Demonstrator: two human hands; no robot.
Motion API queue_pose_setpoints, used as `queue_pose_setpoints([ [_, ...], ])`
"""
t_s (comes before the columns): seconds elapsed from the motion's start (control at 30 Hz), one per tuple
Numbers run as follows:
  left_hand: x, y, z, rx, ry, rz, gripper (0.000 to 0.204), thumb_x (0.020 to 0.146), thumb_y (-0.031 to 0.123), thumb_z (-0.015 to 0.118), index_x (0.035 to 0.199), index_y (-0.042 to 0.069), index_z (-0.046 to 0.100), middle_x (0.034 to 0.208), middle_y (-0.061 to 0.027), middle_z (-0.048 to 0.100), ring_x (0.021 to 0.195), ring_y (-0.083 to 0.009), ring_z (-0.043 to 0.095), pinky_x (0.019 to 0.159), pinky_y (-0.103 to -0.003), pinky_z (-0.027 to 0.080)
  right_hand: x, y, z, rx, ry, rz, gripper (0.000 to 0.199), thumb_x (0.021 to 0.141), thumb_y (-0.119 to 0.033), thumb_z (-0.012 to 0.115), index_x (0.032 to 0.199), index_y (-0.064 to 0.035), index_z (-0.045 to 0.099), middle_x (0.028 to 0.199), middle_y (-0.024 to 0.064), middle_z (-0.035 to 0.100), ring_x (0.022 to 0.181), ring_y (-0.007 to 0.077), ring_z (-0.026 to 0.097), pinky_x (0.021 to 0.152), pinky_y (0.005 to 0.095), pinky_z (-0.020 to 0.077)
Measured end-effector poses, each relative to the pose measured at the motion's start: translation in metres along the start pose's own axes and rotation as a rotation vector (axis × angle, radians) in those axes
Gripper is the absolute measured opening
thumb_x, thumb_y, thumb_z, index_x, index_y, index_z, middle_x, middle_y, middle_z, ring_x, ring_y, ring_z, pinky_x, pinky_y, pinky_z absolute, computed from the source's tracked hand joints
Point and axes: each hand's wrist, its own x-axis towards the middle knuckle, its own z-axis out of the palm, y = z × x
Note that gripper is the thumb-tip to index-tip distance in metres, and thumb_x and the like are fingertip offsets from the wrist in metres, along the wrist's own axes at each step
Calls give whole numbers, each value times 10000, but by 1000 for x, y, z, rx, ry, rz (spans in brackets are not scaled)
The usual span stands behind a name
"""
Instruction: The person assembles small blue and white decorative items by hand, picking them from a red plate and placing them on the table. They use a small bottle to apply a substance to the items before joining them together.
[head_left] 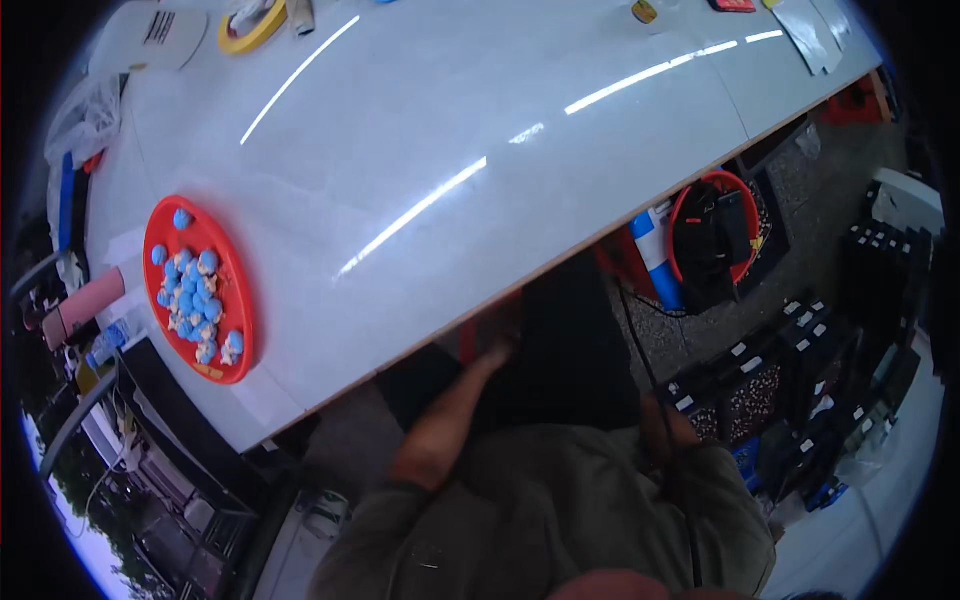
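My left hand [500, 348] is low beside my dark trousers, just under the table's near edge. Blur and shadow hide its fingers, so I cannot see whether it holds anything. Close to it, a dim red part [467, 340] shows beneath the table. Of my right arm only a piece of the forearm [668, 428] appears, at my right side; the hand itself is out of sight. On the white table [400, 140], to the left, lies a red oval tray [240, 290] with several small blue-and-cream figures [190, 290] heaped in it.
A yellow tape roll [252, 30] and a small round container [644, 12] sit at the table's far side. Under the right edge stands a red bucket [745, 195] of dark things. Black bins [745, 400] line the floor at right; a cord [640, 345] hangs beside me.
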Motion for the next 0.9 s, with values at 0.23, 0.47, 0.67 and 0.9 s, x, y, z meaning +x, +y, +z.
queue_pose_setpoints([
  [0.23,14,12,-107,15,282,-27,548,1036,383,476,1461,37,497,1432,-223,551,1288,-321,561,1064,-404,447,45,-89,10,-37,-125,-163,291,989,-242,621,1126,11,667,964,76,689,849,170,637,736,345,517],
  [0.47,-77,134,-196,264,547,20,423,921,209,604,1290,3,591,1202,-258,655,1023,-413,673,906,-476,528,61,-130,-11,-222,-217,-398,331,969,-242,650,1161,26,674,1008,90,705,892,179,657,773,346,533],
  [0.67,-216,209,-170,-162,963,612,280,957,48,649,1221,-38,610,1000,-88,733,757,-84,660,635,-217,495,-164,-255,-98,197,125,-1069,115,973,-133,658,1030,-33,657,821,-43,624,709,40,551,637,218,432],
  [0.9,-242,387,-342,145,1184,984,247,989,45,593,1216,-50,602,1015,-138,711,792,-171,704,702,-282,549,-227,-466,-72,238,539,-1635,297,913,-83,715,1161,51,619,929,29,640,753,81,537,683,253,477],
])
